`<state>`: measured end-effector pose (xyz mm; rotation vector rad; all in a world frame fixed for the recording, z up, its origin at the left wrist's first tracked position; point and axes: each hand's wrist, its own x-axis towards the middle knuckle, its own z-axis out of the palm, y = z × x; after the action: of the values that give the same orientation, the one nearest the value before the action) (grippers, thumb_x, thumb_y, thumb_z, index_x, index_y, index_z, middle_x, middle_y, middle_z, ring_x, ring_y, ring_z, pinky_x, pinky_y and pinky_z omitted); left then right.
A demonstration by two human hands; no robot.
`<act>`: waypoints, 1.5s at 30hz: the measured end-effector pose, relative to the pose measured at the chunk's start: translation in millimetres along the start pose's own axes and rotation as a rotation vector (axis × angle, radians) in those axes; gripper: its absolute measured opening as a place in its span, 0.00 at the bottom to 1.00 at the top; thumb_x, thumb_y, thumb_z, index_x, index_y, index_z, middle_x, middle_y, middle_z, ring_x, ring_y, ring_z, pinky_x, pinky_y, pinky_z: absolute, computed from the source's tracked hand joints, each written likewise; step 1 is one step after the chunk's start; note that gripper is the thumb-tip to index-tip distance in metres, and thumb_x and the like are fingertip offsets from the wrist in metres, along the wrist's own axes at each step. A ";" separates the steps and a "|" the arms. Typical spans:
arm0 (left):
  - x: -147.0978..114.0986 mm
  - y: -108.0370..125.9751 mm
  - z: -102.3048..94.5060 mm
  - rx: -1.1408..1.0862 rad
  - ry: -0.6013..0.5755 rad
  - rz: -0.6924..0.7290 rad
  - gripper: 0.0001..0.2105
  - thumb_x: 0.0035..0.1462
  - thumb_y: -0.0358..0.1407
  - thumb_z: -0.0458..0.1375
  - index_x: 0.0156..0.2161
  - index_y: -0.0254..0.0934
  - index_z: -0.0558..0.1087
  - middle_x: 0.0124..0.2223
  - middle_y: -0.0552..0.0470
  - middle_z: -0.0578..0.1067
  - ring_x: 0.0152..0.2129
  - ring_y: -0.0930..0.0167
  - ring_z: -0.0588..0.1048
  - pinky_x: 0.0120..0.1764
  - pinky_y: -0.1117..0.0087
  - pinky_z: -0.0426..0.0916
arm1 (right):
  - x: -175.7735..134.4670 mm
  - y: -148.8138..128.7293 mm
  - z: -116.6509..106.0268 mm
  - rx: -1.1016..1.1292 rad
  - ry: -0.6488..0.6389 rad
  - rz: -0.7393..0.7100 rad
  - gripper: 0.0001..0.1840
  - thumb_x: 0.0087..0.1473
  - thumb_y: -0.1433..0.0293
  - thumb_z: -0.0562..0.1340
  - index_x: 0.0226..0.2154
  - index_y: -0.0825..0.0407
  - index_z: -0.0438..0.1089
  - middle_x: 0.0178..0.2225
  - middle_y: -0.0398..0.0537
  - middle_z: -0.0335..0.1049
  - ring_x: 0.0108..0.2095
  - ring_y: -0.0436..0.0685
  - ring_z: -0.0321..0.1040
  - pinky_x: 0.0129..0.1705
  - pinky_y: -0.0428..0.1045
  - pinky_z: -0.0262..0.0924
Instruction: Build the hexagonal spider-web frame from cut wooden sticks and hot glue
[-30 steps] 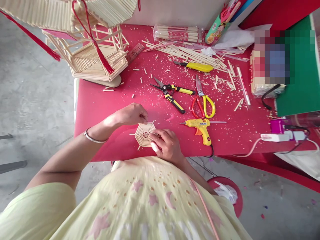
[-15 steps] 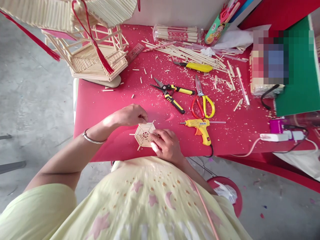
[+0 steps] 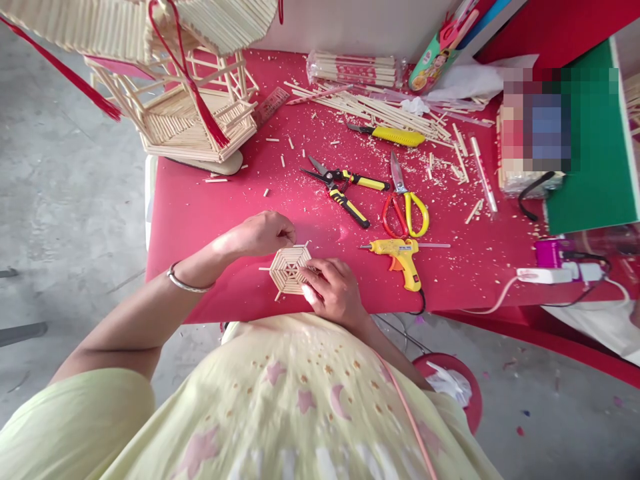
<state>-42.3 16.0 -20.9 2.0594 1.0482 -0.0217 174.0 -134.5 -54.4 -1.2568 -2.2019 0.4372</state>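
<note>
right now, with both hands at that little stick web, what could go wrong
The stick web has thin ends jutting past its rim; one might snag or snap under the left hand or right hand. The glue gun lies near the right hand; if hot, it could burn. The black-and-yellow cutters lie with blades apart and might nick a reaching hand.

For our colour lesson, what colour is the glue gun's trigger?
The trigger is orange, shown in the head view.

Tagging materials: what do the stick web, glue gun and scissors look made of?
Stick web: likely wood, unpainted; pale tan, matte.
Glue gun: probably plastic, smooth; opaque yellow, molded-looking.
Scissors: blades look metal, smooth, silvery; glossy red and yellow handles likely plastic, maybe coated metal.
</note>
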 end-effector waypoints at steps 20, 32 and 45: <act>2.6 13.4 -1.9 0.134 -0.029 -0.044 0.10 0.49 0.28 0.54 0.29 0.38 0.78 0.30 0.54 0.79 0.27 0.72 0.73 0.34 0.72 0.63 | -0.8 -1.0 -3.1 0.012 -0.035 0.030 0.17 0.64 0.68 0.62 0.55 0.47 0.75 0.54 0.50 0.75 0.52 0.62 0.68 0.55 0.60 0.65; 2.4 9.4 1.3 0.070 0.037 -0.031 0.10 0.50 0.30 0.54 0.31 0.37 0.79 0.32 0.53 0.81 0.28 0.72 0.75 0.33 0.73 0.64 | -1.5 0.1 -2.6 0.017 -0.043 0.037 0.17 0.64 0.68 0.62 0.55 0.46 0.75 0.54 0.51 0.75 0.52 0.62 0.68 0.54 0.60 0.65; 4.2 9.1 -3.7 0.091 -0.040 -0.043 0.09 0.51 0.31 0.56 0.31 0.39 0.80 0.31 0.54 0.81 0.28 0.72 0.75 0.32 0.73 0.62 | -0.9 0.6 -1.6 0.029 -0.023 0.030 0.17 0.64 0.68 0.63 0.54 0.47 0.76 0.53 0.51 0.76 0.52 0.62 0.69 0.55 0.60 0.66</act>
<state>-34.5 18.3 -13.9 2.1089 1.0844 -0.1345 175.7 -135.0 -53.8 -1.2763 -2.1909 0.4959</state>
